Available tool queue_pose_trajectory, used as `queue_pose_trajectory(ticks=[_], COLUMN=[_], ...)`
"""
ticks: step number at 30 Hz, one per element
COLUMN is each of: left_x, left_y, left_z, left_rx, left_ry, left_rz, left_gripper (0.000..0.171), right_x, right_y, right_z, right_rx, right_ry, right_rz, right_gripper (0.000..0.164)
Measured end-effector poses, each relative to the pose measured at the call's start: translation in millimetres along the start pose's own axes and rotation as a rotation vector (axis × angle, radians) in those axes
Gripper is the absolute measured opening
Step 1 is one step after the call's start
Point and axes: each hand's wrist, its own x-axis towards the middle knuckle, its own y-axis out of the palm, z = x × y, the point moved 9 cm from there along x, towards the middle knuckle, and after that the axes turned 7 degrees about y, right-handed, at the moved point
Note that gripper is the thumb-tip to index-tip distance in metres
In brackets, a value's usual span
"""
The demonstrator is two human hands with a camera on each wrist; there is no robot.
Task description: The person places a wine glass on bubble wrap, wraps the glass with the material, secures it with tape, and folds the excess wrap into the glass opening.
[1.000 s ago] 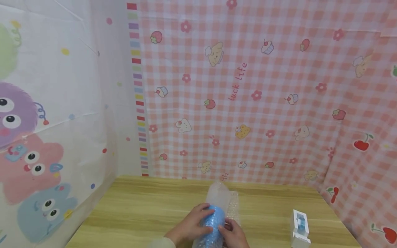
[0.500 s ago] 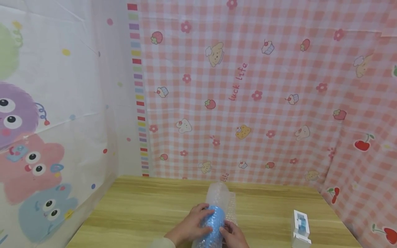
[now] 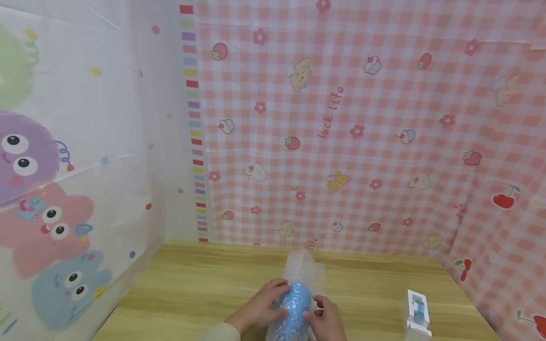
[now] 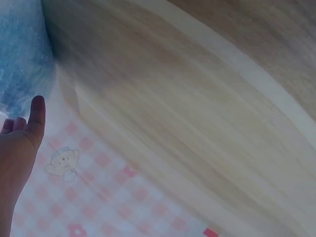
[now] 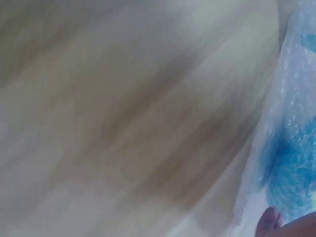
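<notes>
A bright blue cylinder (image 3: pixel 295 303) lies in clear bubble wrap (image 3: pixel 300 265), which runs on past its far end as a hollow sleeve. Over the left side, my left hand (image 3: pixel 265 305) holds the wrapped cylinder, thumb nearer me and fingers farther up. In the left wrist view a fingertip (image 4: pixel 37 104) meets the wrapped blue surface. On the opposite side, my right hand (image 3: pixel 325 319) has its thumb against the roll and its other fingers bent by the wrap's edge. The right wrist view shows only a fingertip or two (image 5: pixel 269 217) beside the wrap. The cylinder's near end is cut off by the frame.
A loose flap of bubble wrap (image 3: pixel 319 278) lies right of the roll on the wooden table (image 3: pixel 192 284). A small white box (image 3: pixel 417 315) with something blue in its opening stands at the right. Pink checked cloth (image 3: pixel 341 156) hangs behind the table.
My right fingers have lifted and spread slightly from the roll's right side. The visible flap beside the roll is narrower. My left hand keeps its hold, and the head view has shifted slightly.
</notes>
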Motion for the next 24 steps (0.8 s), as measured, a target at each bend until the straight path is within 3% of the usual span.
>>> queue_pose_trajectory(ticks=[2, 6, 14, 20, 24], left_x=[0.5, 0.4, -0.5, 0.1, 2.1], left_y=[0.9, 2.0, -1.6, -1.2, -1.1], left_z=[-0.2, -1.0, 2.3, 4.5, -5.1], left_rx=[-0.011, -0.022, -0.197, -0.135, -0.019], left_ry=[-0.008, -0.017, -0.039, -0.040, 0.043], left_rz=[-0.011, -0.032, -0.075, -0.057, -0.062], left_gripper=[0.058, 0.054, 0.051, 0.049, 0.051], right_x=[-1, -2, 1, 2, 0], right_y=[-1, 4, 6, 9, 11], right_z=[3, 1, -4, -7, -9], right_rx=[-0.009, 0.014, 0.120, 0.104, 0.063], right_ry=[-0.004, 0.025, 0.040, 0.114, 0.120], right_rz=[-0.030, -0.014, 0.057, 0.056, 0.066], right_gripper=[0.042, 0.038, 0.043, 0.048, 0.046])
